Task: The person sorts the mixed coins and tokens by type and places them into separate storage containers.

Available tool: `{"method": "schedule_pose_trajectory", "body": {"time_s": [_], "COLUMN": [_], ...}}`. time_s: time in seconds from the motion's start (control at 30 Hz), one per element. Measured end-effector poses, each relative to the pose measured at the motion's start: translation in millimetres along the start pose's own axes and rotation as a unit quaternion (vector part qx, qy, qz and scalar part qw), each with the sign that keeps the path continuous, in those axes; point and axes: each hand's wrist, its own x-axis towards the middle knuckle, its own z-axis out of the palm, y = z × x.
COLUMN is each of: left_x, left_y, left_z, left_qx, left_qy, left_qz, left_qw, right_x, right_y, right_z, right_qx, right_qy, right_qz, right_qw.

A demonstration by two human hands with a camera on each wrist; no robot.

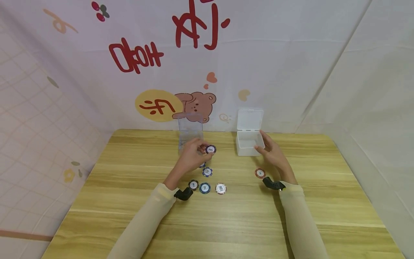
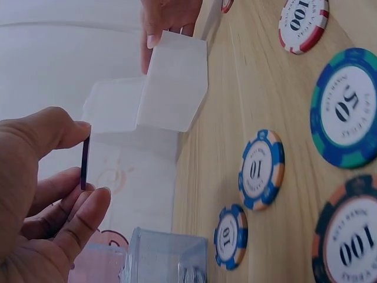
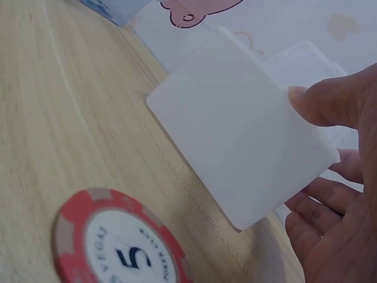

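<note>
A dark chip (image 1: 210, 149) is pinched in the left hand (image 1: 191, 158) above the bench (image 1: 129, 201), while the white box (image 1: 248, 144) is touched by the right hand's (image 1: 273, 153) relaxed, open grip.

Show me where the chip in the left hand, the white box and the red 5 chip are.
chip in the left hand (image 1: 210, 149), head view, on its printed face
white box (image 1: 247, 148), head view, on its front wall
red 5 chip (image 3: 118, 247), right wrist view, on its white centre

Bright, even light, soft shadows; wrist views blurred close up.
</note>
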Motion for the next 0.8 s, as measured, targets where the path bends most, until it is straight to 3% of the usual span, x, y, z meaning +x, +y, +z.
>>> {"method": "schedule_pose_trajectory", "body": {"time_s": [0.23, 0.6, 0.8], "left_x": [11.5, 34.5, 45.3], "left_y": [2.7, 12.0, 17.0], "left_z": [9.6, 23.0, 29.4], "left_qx": [0.006, 0.001, 0.003], "left_qy": [0.005, -0.008, -0.011], "left_qz": [0.021, 0.003, 0.016], "left_qw": [0.9997, 1.0, 0.9998], "right_x": [0.0, -1.3, -1.6], "right_y": [-0.9, 0.6, 1.6], "right_z": [0.5, 0.2, 0.1], "right_qx": [0.007, 0.013, 0.02], "right_qy": [0.003, 0.003, -0.001], "right_qz": [-0.012, -0.016, -0.018], "right_qw": [1.0, 1.0, 1.0]}}
